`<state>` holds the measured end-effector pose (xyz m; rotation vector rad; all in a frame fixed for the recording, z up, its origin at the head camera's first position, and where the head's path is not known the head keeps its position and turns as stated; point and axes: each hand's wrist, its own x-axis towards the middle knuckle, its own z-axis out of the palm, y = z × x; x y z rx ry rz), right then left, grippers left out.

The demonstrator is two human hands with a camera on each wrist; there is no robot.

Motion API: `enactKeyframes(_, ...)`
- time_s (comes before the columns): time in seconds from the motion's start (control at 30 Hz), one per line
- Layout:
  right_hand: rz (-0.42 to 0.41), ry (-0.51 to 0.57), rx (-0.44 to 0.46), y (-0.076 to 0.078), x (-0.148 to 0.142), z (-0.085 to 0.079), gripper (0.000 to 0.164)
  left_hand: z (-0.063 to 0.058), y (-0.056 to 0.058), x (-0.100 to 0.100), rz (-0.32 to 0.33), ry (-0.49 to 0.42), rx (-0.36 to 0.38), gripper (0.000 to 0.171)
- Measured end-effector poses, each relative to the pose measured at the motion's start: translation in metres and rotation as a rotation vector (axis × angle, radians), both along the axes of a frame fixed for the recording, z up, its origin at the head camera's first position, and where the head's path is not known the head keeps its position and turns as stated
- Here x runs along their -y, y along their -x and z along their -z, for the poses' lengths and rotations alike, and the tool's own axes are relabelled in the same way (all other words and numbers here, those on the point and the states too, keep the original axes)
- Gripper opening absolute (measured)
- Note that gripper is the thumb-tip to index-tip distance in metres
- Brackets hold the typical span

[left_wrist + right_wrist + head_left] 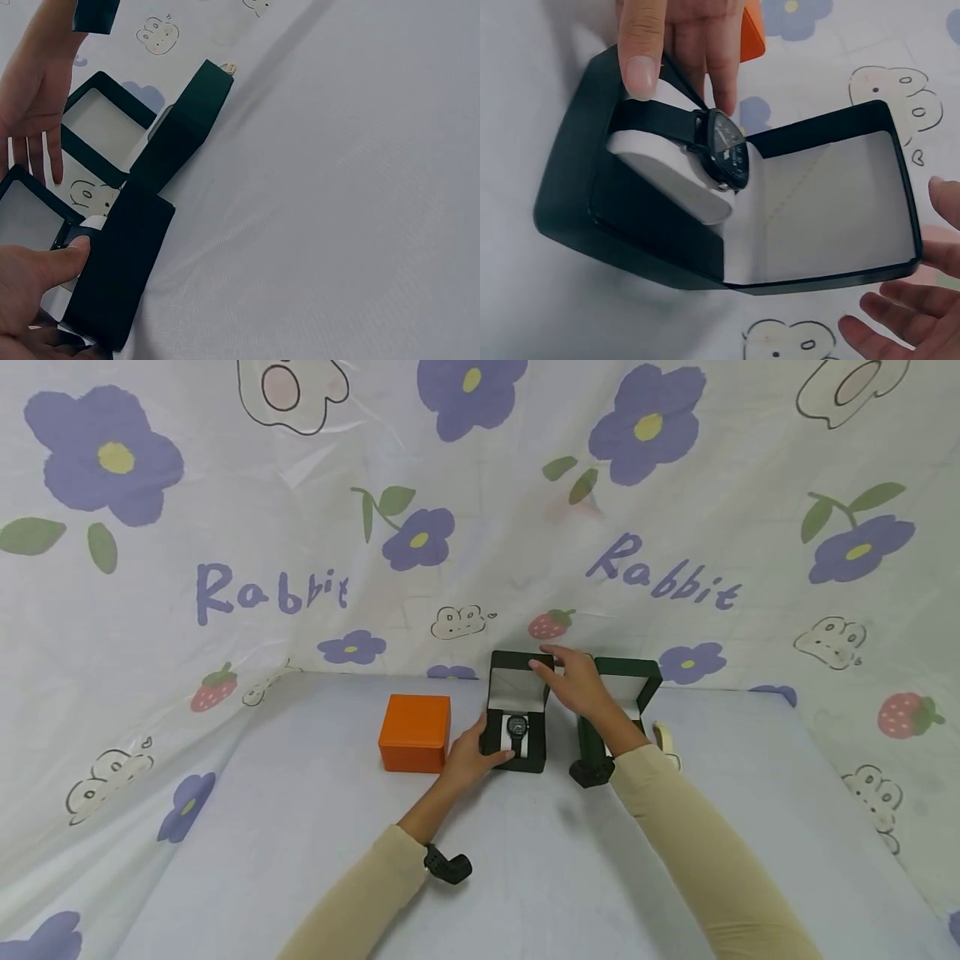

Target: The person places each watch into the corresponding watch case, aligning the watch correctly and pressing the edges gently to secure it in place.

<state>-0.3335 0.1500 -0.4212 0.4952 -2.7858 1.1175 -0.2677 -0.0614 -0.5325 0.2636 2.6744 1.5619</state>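
Observation:
A dark green watch box [536, 753] stands with its lid raised. Inside, a black wristwatch [517, 727] is strapped round a white cushion [656, 154]. My left hand [467, 762] grips the base of this box from its left side; in the right wrist view the thumb [640, 75] lies over the front end of the strap. At the raised lid [832, 202] is my right hand [579, 683], its fingers loosely spread by the lid's right edge, with nothing held in them.
To the left sits a closed orange box [415, 733]. Another dark green box [632, 668] with its lid up stands on the right, partly hidden by my right forearm. Beside it is a small beige object [663, 739]. A patterned cloth [480, 560] hangs behind the white tabletop [300, 827].

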Motion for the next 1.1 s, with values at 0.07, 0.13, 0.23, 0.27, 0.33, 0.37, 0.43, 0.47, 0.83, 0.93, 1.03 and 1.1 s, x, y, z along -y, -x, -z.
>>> enactKeyframes(0.07,0.003,0.012,0.024,0.001,0.001,0.002,0.056,0.001,0.001,0.000,0.000,0.002,0.007,0.090)
enactKeyframes(0.13,0.000,0.029,0.030,0.002,0.003,0.002,0.054,0.000,0.001,0.000,0.001,0.002,0.005,0.089)
enactKeyframes(0.23,-0.006,0.039,0.034,0.003,0.005,0.002,0.052,-0.001,0.001,0.001,0.000,-0.003,0.006,0.088)
enactKeyframes(0.27,-0.007,0.043,0.035,0.003,0.006,0.002,0.051,-0.001,0.001,0.001,-0.002,-0.008,0.008,0.088)
enactKeyframes(0.33,-0.003,0.048,0.044,0.003,0.006,0.003,0.050,-0.002,0.000,0.001,-0.002,-0.016,0.014,0.088)
enactKeyframes(0.37,0.000,0.050,0.051,0.003,0.006,0.004,0.049,-0.002,-0.001,0.001,-0.001,-0.020,0.014,0.088)
enactKeyframes(0.43,0.006,0.060,0.068,0.003,0.006,0.006,0.048,-0.002,-0.002,0.000,0.001,-0.026,0.018,0.087)
enactKeyframes(0.47,0.011,0.069,0.079,0.003,0.005,0.006,0.046,-0.001,-0.003,0.000,0.002,-0.029,0.019,0.087)
enactKeyframes(0.83,-0.071,0.028,0.080,-0.001,0.003,0.007,0.049,0.000,-0.002,0.000,0.006,-0.072,0.005,0.086)
enactKeyframes(0.93,-0.080,0.044,0.072,-0.004,0.003,0.009,0.045,0.001,-0.002,0.000,0.012,-0.097,0.003,0.086)
enactKeyframes(1.03,-0.079,0.073,0.080,-0.008,0.003,0.010,0.041,0.003,-0.002,0.001,0.015,-0.117,0.001,0.086)
enactKeyframes(1.1,-0.084,0.093,0.078,-0.010,0.003,0.011,0.039,0.003,-0.002,0.000,0.015,-0.126,-0.003,0.086)
